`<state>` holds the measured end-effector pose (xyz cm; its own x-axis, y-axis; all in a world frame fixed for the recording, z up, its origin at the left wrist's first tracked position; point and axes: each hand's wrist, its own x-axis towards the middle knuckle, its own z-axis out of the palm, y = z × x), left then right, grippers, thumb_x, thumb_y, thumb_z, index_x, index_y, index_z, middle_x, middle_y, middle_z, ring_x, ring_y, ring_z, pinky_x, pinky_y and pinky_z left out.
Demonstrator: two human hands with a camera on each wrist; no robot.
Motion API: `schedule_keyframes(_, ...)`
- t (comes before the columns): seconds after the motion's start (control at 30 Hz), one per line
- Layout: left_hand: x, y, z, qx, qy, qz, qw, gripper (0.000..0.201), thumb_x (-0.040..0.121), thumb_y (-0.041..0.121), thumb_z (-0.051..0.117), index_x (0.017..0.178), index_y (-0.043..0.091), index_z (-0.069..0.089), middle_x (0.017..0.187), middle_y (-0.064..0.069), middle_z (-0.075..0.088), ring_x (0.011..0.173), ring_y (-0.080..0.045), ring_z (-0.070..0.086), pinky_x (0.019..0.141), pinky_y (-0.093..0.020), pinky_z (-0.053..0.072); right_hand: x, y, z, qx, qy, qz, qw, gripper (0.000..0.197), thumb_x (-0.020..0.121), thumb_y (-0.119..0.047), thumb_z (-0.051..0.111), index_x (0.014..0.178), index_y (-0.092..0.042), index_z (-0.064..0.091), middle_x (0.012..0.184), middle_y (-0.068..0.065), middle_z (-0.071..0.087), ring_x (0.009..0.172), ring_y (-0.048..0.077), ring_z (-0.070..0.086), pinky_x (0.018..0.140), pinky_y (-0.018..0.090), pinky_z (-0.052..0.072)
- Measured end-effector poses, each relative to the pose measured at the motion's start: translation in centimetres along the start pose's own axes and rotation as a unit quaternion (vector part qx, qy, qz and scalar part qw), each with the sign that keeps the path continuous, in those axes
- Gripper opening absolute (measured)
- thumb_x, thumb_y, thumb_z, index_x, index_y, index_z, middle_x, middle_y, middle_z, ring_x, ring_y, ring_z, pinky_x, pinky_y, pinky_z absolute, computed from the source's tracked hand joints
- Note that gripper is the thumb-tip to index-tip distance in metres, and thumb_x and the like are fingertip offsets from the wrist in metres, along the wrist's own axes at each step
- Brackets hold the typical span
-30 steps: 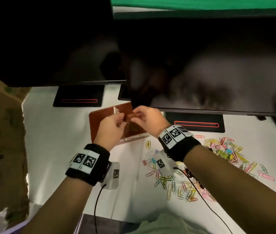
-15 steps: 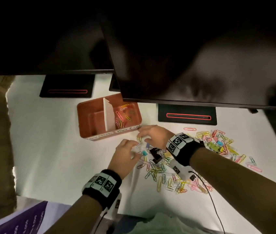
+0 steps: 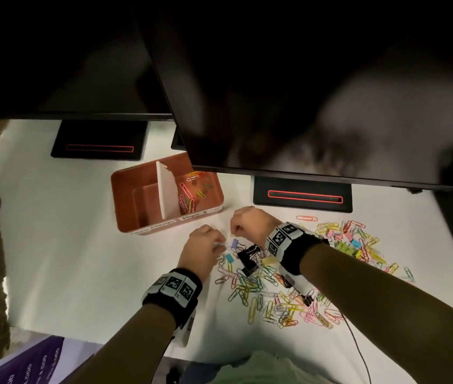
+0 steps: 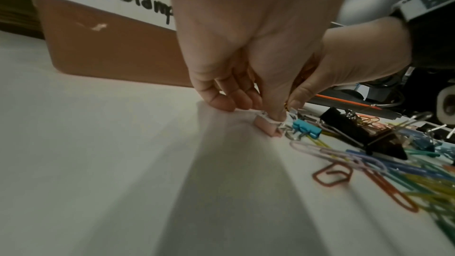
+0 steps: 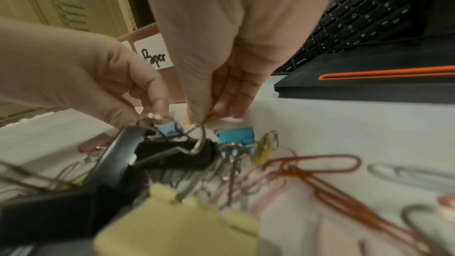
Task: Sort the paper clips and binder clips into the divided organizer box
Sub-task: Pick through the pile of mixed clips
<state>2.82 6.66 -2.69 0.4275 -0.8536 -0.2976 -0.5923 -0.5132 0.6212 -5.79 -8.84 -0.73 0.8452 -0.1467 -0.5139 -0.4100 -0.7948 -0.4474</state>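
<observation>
Both hands have dropped from over the organizer box (image 3: pixel 125 206) to the near edge of the clip pile on the table (image 3: pixel 67 259). Left hand (image 3: pixel 201 246) pinches the wire handle of a small pink binder clip (image 4: pixel 267 127) resting on the table; right hand (image 3: pixel 247 221) pinches something small and yellowish, probably a paper clip, though blur hides it. Paper clips (image 3: pixel 189 195) already lie in the box's right compartment; the left looks empty. Binder clips should be light, stiff and springy, best lifted by the wire loops, while paper clips are thin, slippery and tangle easily.
</observation>
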Motion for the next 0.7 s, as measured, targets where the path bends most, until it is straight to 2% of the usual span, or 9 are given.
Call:
schedule_keyframes(0.1, -0.1, 0.0, 0.0, -0.024, -0.012, -0.018, 0.999, 0.011, 0.079, 0.007, 0.066, 0.089, 0.012, 0.064, 0.083, -0.001, 0.058, 0.073, -0.020, 0.057, 0.069, -0.033, 0.052, -0.3, 0.4, 0.3, 0.020, -0.008, 0.055, 0.998, 0.019, 0.091, -0.014, 0.052, 0.107, -0.015, 0.062, 0.113, 0.006, 0.060, 0.107, 0.024, 0.055, 0.090, 0.032, 0.046)
schedule_keyframes(0.27, 0.4, 0.2, 0.2, 0.043, -0.046, -0.004, 0.998, 0.008, 0.082, 0.006, 0.059, 0.083, 0.011, 0.065, 0.083, -0.002, 0.054, 0.083, -0.024, 0.056, 0.072, -0.027, 0.043, -1.3, 0.6, 0.2, 0.027, -0.010, 0.084, 0.996, 0.021, 0.092, -0.013, 0.050, 0.108, -0.013, 0.063, 0.117, 0.007, 0.059, 0.110, 0.025, 0.055, 0.093, 0.031, 0.044)
schedule_keyframes(0.37, 0.5, 0.3, -0.3, 0.056, -0.060, 0.003, 0.997, 0.009, 0.084, 0.006, 0.057, 0.086, 0.010, 0.065, 0.087, -0.003, 0.050, 0.086, -0.022, 0.053, 0.077, -0.025, 0.042, -3.2, 1.4, -0.8, 0.070, 0.053, 0.086, 0.992, 0.019, 0.092, -0.016, 0.052, 0.105, -0.013, 0.065, 0.115, 0.005, 0.059, 0.105, 0.021, 0.056, 0.091, 0.028, 0.044)
schedule_keyframes(0.47, 0.1, 0.7, -1.8, -0.006, -0.073, 0.033, 0.997, 0.006, 0.086, 0.007, 0.059, 0.084, 0.012, 0.062, 0.088, -0.005, 0.053, 0.072, -0.021, 0.060, 0.071, -0.028, 0.048, -6.4, 3.2, -1.8, 0.114, 0.130, 0.122, 0.977, 0.016, 0.093, -0.019, 0.054, 0.104, -0.014, 0.064, 0.110, 0.004, 0.063, 0.099, 0.019, 0.060, 0.091, 0.032, 0.049)
schedule_keyframes(0.57, -1.4, 0.8, -3.0, -0.041, -0.087, 0.080, 0.992, 0.010, 0.085, 0.010, 0.062, 0.083, 0.020, 0.060, 0.081, 0.003, 0.055, 0.067, -0.009, 0.060, 0.065, -0.018, 0.045, -9.5, 5.7, -1.8, 0.152, 0.182, 0.185, 0.954, 0.018, 0.092, -0.019, 0.055, 0.109, -0.016, 0.061, 0.108, 0.003, 0.066, 0.100, 0.018, 0.062, 0.089, 0.032, 0.052)
schedule_keyframes(0.63, -2.7, 0.3, -3.0, -0.023, -0.100, 0.119, 0.988, 0.010, 0.084, 0.016, 0.065, 0.091, 0.021, 0.064, 0.079, 0.011, 0.056, 0.072, -0.001, 0.054, 0.068, -0.010, 0.039, -10.8, 7.2, -1.2, 0.157, 0.185, 0.215, 0.946, 0.025, 0.091, -0.020, 0.057, 0.115, -0.016, 0.059, 0.112, 0.004, 0.066, 0.102, 0.019, 0.062, 0.089, 0.030, 0.051)
schedule_keyframes(0.7, -4.1, -0.3, -2.3, 0.001, -0.125, 0.141, 0.982, 0.021, 0.083, 0.020, 0.067, 0.103, 0.024, 0.064, 0.079, 0.015, 0.057, 0.074, 0.000, 0.051, 0.071, -0.007, 0.036, -11.5, 8.3, -0.6, 0.160, 0.183, 0.233, 0.942, 0.028, 0.089, -0.022, 0.060, 0.117, -0.016, 0.059, 0.114, 0.005, 0.067, 0.102, 0.020, 0.063, 0.089, 0.031, 0.052)
